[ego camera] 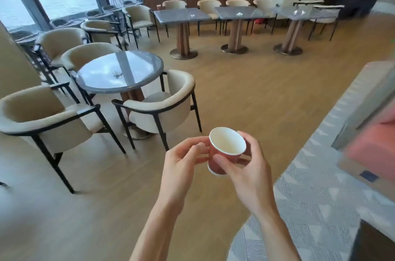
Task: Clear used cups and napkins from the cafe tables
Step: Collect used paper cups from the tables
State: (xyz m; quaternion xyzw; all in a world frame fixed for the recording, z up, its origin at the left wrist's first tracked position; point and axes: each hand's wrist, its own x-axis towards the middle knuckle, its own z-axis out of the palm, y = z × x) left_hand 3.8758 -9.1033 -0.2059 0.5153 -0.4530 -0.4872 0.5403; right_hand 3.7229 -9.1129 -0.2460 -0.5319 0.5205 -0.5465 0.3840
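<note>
A red paper cup point(222, 155) with a white, empty inside is held in front of me above the wooden floor, tilted with its mouth up and toward me. My right hand point(249, 172) wraps around its side and base. My left hand point(183, 161) touches the cup's left side with its fingertips. Crumpled white napkins lie on the far square tables: one napkin point(193, 15) on the left table, another napkin point(239, 13) on the middle table, and a napkin point(299, 12) on the right table. A further red cup point(158, 7) stands by the far left table's back corner.
A round grey table point(119, 72) with beige armchairs point(162, 106) stands to my left. Three square tables point(181, 16) with chairs line the back wall. A patterned grey counter point(333, 154) runs along my right, with a blurred pink object point(372, 147) at the edge.
</note>
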